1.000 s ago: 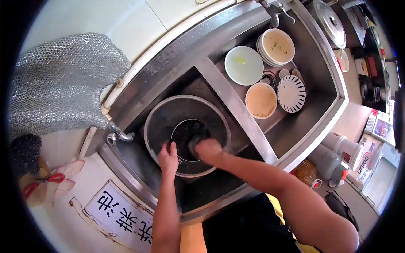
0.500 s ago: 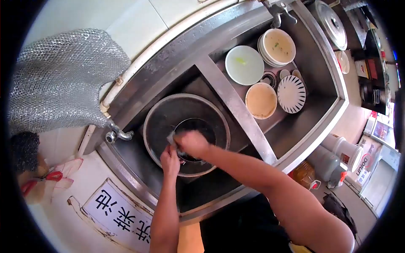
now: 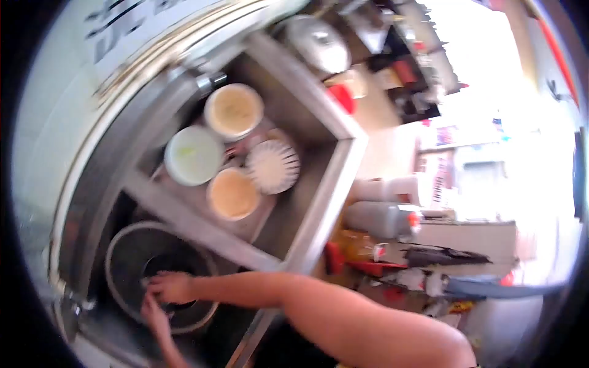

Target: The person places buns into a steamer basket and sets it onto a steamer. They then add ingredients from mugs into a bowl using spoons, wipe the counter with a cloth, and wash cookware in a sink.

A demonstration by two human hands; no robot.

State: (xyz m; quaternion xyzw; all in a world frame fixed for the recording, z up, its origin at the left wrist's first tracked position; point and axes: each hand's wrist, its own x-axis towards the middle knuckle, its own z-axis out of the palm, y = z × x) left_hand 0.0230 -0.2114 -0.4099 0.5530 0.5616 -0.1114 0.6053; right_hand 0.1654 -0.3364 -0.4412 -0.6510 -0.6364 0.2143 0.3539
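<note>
Left hand point(image 3: 156, 314), right hand point(image 3: 173, 287) over basin point(image 3: 127, 265)

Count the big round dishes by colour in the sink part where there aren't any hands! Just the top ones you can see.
Tan-inside bowls: 2
Pale green bowl: 1
Black-and-white striped dish: 1
Total: 4

The right hand point(image 3: 172, 287) lies just beyond the left hand point(image 3: 154, 313), palm down, its fingers pointing leftward and slightly spread, close to the left's fingertips. Behind it the right arm point(image 3: 331, 313) bends at the elbow; the left forearm point(image 3: 169, 349) slants toward the body. Blur hides each grip.
</note>
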